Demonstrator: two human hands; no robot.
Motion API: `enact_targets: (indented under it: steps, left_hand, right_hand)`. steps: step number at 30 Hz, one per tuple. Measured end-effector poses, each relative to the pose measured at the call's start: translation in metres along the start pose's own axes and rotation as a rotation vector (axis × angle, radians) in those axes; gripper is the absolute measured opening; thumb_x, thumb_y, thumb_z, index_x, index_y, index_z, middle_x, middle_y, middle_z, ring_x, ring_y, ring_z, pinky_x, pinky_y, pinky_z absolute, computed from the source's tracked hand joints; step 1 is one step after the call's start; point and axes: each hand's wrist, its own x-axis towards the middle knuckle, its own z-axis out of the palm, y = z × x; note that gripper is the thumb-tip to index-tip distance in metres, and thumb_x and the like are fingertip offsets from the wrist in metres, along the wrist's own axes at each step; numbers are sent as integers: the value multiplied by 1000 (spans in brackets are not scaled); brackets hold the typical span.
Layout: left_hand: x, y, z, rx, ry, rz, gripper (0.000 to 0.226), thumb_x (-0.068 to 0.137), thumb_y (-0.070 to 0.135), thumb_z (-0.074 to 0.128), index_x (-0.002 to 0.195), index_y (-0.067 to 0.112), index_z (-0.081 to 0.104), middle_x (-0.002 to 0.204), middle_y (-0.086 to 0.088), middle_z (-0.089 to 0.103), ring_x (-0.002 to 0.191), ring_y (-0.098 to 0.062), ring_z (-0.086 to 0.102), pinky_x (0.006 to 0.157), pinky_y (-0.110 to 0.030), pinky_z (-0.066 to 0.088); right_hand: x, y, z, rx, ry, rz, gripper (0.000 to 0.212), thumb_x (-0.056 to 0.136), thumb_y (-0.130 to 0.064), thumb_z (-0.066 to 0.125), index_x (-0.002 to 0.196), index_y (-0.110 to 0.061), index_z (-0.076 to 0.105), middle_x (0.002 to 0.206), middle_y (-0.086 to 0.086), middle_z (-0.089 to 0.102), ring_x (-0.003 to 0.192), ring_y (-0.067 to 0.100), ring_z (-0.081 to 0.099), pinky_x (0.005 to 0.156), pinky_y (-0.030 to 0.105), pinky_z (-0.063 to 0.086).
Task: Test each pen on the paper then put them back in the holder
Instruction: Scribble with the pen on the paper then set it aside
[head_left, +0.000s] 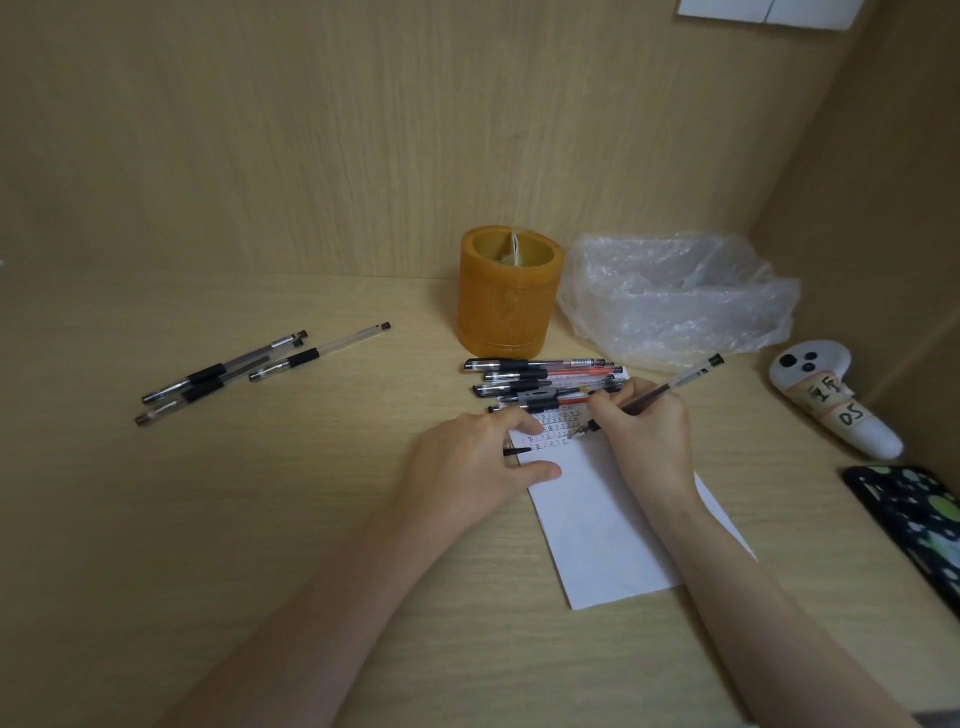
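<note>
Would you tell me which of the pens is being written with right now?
The pen in the right hand, tip on the paper; the others lie loose on the desk.

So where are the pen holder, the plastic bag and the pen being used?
pen holder (503, 306): head view, front wall.
plastic bag (675, 296): head view, crumpled middle.
pen (675, 385): head view, barrel above right hand.

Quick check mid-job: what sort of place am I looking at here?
Probably a study desk set in a wood-panelled alcove: pale wooden desk walled behind and at the right, an orange pen holder, loose pens, and paper being written on.
</note>
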Motion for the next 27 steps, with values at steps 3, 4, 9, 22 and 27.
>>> enact_targets:
  steps: [3, 4, 9, 22, 27]
  left_hand:
    - [0, -1, 1, -2, 0, -5, 46, 73, 64, 62, 114, 44, 55, 108, 14, 64, 99, -6, 57, 80, -28, 46]
    - [0, -1, 1, -7, 1, -7, 46, 73, 64, 62, 113, 44, 55, 108, 15, 64, 99, -5, 58, 80, -28, 47]
    - [0, -2, 2, -4, 2, -5, 46, 73, 65, 61, 113, 44, 54, 107, 16, 64, 98, -5, 58, 76, -26, 45]
    - [1, -3, 3, -13, -1, -7, 47, 73, 65, 61, 114, 43, 55, 107, 14, 65, 99, -6, 58, 81, -30, 48]
    - [1, -3, 2, -10, -4, -3, 46, 73, 65, 61, 114, 43, 55, 108, 14, 65, 100, -6, 58, 81, -30, 48]
  right_hand:
    - [-1, -1, 0, -16, 12, -17, 30, 81, -3, 62, 56, -8, 48, 52, 4, 45, 44, 4, 39, 43, 12, 30]
    - [0, -1, 0, -23, 17, -22, 29, 81, -3, 62, 56, -7, 48, 52, 4, 45, 44, 5, 38, 43, 12, 29]
    - [-1, -2, 0, -9, 23, -18, 29, 81, -2, 62, 57, -9, 47, 51, 3, 44, 42, 4, 39, 43, 11, 30]
    - [-1, -2, 0, -18, 13, -5, 25, 80, -2, 62, 59, -6, 49, 50, 3, 43, 41, 4, 38, 41, 11, 29]
    - [0, -1, 0, -17, 3, 9, 23, 78, 0, 63, 59, -5, 50, 48, 2, 45, 41, 4, 38, 42, 11, 30]
